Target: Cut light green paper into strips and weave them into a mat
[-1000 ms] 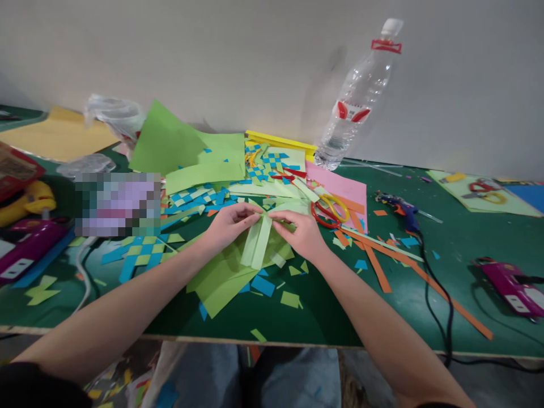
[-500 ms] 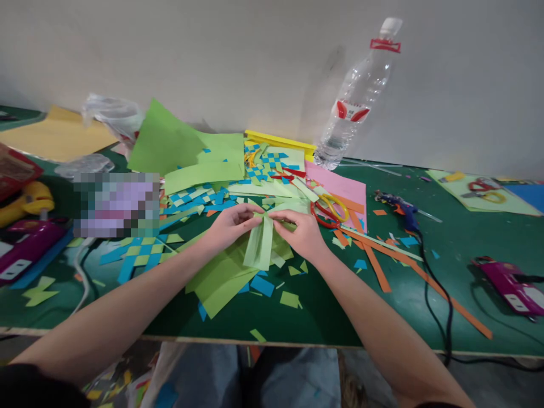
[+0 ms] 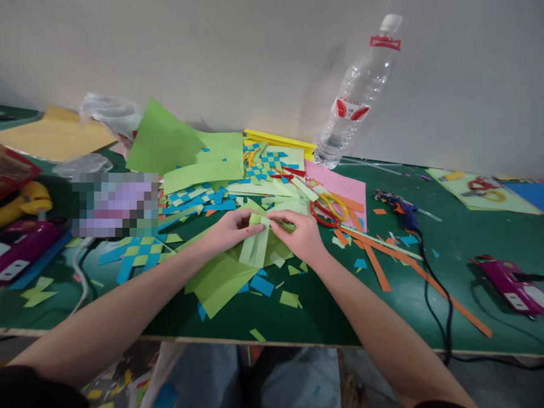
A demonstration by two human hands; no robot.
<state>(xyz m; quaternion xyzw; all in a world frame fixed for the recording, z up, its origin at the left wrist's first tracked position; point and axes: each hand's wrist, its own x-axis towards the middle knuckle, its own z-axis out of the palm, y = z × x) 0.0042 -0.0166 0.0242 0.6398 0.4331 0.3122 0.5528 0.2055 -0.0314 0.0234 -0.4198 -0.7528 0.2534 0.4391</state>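
Observation:
A pale green paper strip (image 3: 254, 249), folded over at its top, hangs between my two hands above the table. My left hand (image 3: 235, 228) pinches its upper part, thumb in front and fingers behind. From the other side, the thumb and fingertips of my right hand (image 3: 298, 229) close on the strip's top right edge. Below lie sheets of darker green paper (image 3: 221, 280), with blue scraps (image 3: 262, 285) at their edge. Scissors with red and yellow handles (image 3: 329, 209) rest just beyond my right hand.
Woven blue and green paper (image 3: 142, 252) lies to the left. A plastic bottle (image 3: 355, 93) leans against the wall. At right are a blue glue gun (image 3: 402, 212), orange strips (image 3: 376, 269) and a purple power strip (image 3: 512, 286). A large green sheet (image 3: 170, 136) stands at the back.
My left thumb has moved right, across the front of the strip. The strip's top is now folded over, and its lower end has shifted slightly left.

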